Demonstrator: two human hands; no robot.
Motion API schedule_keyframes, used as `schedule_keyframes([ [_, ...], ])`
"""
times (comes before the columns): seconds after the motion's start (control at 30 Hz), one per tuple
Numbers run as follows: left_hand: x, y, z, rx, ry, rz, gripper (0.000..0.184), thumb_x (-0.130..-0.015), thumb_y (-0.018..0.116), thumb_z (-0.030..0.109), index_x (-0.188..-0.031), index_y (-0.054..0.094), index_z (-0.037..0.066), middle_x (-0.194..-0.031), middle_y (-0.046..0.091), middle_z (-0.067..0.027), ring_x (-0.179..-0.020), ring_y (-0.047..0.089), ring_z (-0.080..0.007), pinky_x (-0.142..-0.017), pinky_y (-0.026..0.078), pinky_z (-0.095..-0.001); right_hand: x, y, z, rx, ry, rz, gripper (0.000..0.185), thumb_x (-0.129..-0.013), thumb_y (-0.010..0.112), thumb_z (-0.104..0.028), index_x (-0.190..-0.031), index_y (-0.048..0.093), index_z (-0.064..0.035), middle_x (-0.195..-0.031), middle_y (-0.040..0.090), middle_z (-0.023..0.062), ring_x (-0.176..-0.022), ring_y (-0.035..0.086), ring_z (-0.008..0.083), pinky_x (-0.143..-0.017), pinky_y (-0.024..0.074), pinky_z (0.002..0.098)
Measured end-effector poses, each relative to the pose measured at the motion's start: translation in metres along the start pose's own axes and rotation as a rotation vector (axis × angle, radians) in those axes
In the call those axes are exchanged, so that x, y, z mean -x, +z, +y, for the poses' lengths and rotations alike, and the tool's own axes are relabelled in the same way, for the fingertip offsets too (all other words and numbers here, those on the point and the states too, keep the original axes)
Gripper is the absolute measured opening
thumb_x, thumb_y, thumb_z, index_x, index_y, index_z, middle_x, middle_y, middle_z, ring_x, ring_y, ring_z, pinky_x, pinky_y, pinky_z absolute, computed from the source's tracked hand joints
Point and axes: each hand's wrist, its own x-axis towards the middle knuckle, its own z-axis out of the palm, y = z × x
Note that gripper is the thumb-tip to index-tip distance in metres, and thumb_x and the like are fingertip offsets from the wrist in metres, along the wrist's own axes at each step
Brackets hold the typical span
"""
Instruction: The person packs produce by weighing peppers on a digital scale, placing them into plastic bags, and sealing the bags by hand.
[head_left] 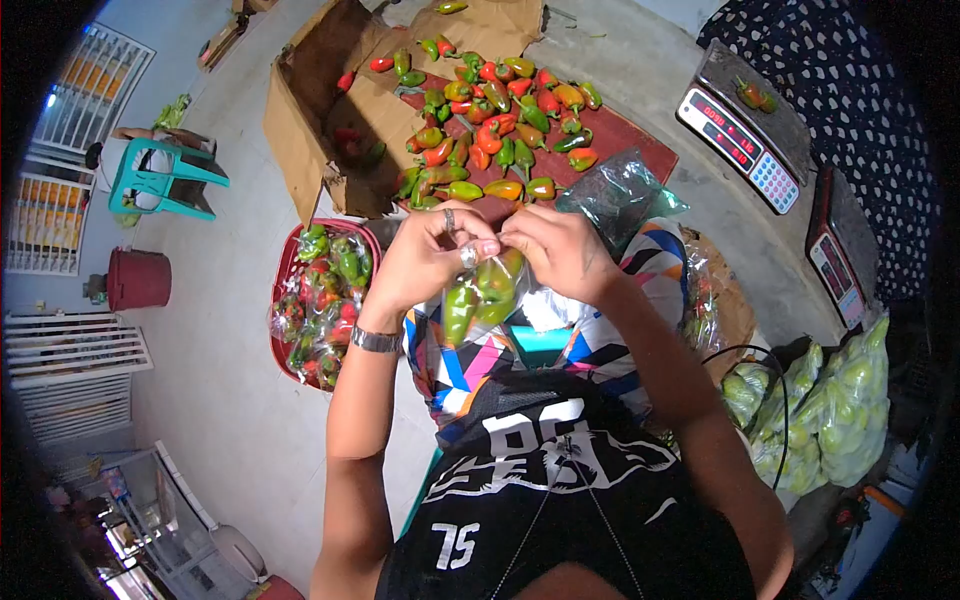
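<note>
A clear plastic bag of green peppers (478, 302) hangs above my lap, its top gathered between my two hands. My left hand (436, 250), with rings on its fingers, pinches the bag's neck from the left. From the right, my right hand (562, 250) pinches the same neck, its fingertips close to the left ones. Just beyond my hands, red, green and orange peppers (497, 122) lie loose on a dark red board (637, 150). Left of my left hand stands a red basket (373, 240) holding bagged peppers (325, 290).
An open cardboard box (292, 130) lies beyond the basket. Clear plastic bags (622, 195) rest at the board's right corner. Two digital scales (738, 140) stand at right, one bearing peppers. Large bags of green produce (840, 415) sit lower right. A person sits near a teal chair (150, 180).
</note>
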Motion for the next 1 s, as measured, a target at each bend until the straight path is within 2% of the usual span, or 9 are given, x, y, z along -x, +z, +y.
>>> schedule_keyframes([
  [0.2,0.016,0.029,0.001,-0.355,-0.09,0.445,0.015,-0.094,0.072,0.013,-0.093,0.063,0.0,-0.078,0.064,-0.0112,-0.063,0.062,-0.0178,-0.06,0.049,-0.033,-0.007,0.021,-0.02,0.25,0.112,0.111,0.014,-0.098,0.064,-0.02,-0.097,0.063,-0.0053,-0.086,0.064,0.0191,-0.078,0.067,0.04,-0.063,0.053,0.0476],
  [0.23,0.016,0.032,-0.011,-0.493,-0.03,0.49,0.011,-0.092,0.069,0.009,-0.097,0.064,0.0,-0.082,0.063,-0.0167,-0.065,0.063,-0.0298,-0.06,0.05,-0.0396,-0.007,0.03,-0.022,0.12,0.248,0.084,0.018,-0.099,0.064,-0.024,-0.099,0.063,-0.006,-0.087,0.066,0.0189,-0.077,0.068,0.0397,-0.065,0.0533,0.0479],
  [0.4,-0.011,0.055,-0.033,-0.648,0.008,0.633,0.014,-0.09,0.07,0.009,-0.1,0.068,0.0,-0.085,0.062,-0.0178,-0.072,0.065,-0.0357,-0.063,0.05,-0.045,0.019,0.098,0.007,-1.081,0.746,0.295,0.03,-0.106,0.056,-0.036,-0.108,0.066,-0.0081,-0.088,0.07,0.0074,-0.069,0.065,0.0236,-0.065,0.0526,0.0412],
  [0.57,-0.04,0.066,0.025,0.379,-0.102,0.384,0.025,-0.09,0.081,0.019,-0.085,0.066,-0.001,-0.094,0.072,-0.0099,-0.069,0.064,-0.0151,-0.061,0.05,-0.0322,0.002,0.066,-0.069,-1.61,0.659,0.747,0.021,-0.11,0.049,-0.029,-0.101,0.058,-0.0123,-0.09,0.055,-0.0038,-0.085,0.054,0.0101,-0.08,0.0456,0.0327],
  [0.63,-0.036,0.063,0.033,0.759,-0.029,0.047,0.022,-0.089,0.081,0.017,-0.086,0.068,-0.001,-0.097,0.073,-0.0099,-0.076,0.066,-0.0142,-0.067,0.052,-0.0309,0.038,0.07,-0.016,-2.008,0.097,0.213,0.027,-0.107,0.055,-0.033,-0.115,0.062,-0.0083,-0.089,0.055,-0.0021,-0.093,0.059,0.0137,-0.084,0.0475,0.0331],
  [0.77,-0.028,0.039,0.034,0.659,0.051,-0.556,0.013,-0.085,0.082,0.007,-0.087,0.072,0.0,-0.1,0.074,-0.0111,-0.089,0.067,-0.0143,-0.08,0.054,-0.0296,0.065,0.018,0.019,-1.136,0.499,-0.16,0.023,-0.104,0.058,-0.029,-0.103,0.064,-0.0066,-0.087,0.058,-0.0037,-0.079,0.055,0.0104,-0.072,0.045,0.0274],
  [0.83,-0.039,0.025,0.016,0.322,0.086,-0.412,0.014,-0.083,0.083,0.011,-0.086,0.074,0.001,-0.098,0.075,-0.0093,-0.087,0.066,-0.0117,-0.076,0.053,-0.0288,0.05,-0.016,0.025,-0.924,0.637,-0.411,0.026,-0.103,0.058,-0.029,-0.103,0.068,-0.0041,-0.08,0.062,-0.0028,-0.073,0.058,0.0115,-0.068,0.0471,0.03],
  [0.9,-0.041,0.026,0.014,-0.541,0.021,0.017,0.029,-0.083,0.081,0.028,-0.081,0.072,0.0,-0.081,0.068,-0.0151,-0.073,0.068,-0.0293,-0.066,0.053,-0.0394,0.037,-0.016,0.028,-0.345,0.48,-0.157,0.027,-0.104,0.058,-0.031,-0.102,0.068,-0.0057,-0.07,0.059,-0.0015,-0.064,0.055,0.011,-0.06,0.0446,0.029],
  [1.0,-0.051,0.07,0.006,-0.618,0.14,0.455,0.031,-0.09,0.075,0.026,-0.083,0.068,-0.003,-0.079,0.062,-0.0221,-0.07,0.063,-0.042,-0.064,0.05,-0.0485,0.021,0.023,-0.003,-0.457,0.626,0.338,0.031,-0.107,0.052,-0.032,-0.095,0.063,-0.0067,-0.065,0.054,-0.0005,-0.06,0.052,0.0117,-0.055,0.0412,0.0281],
])
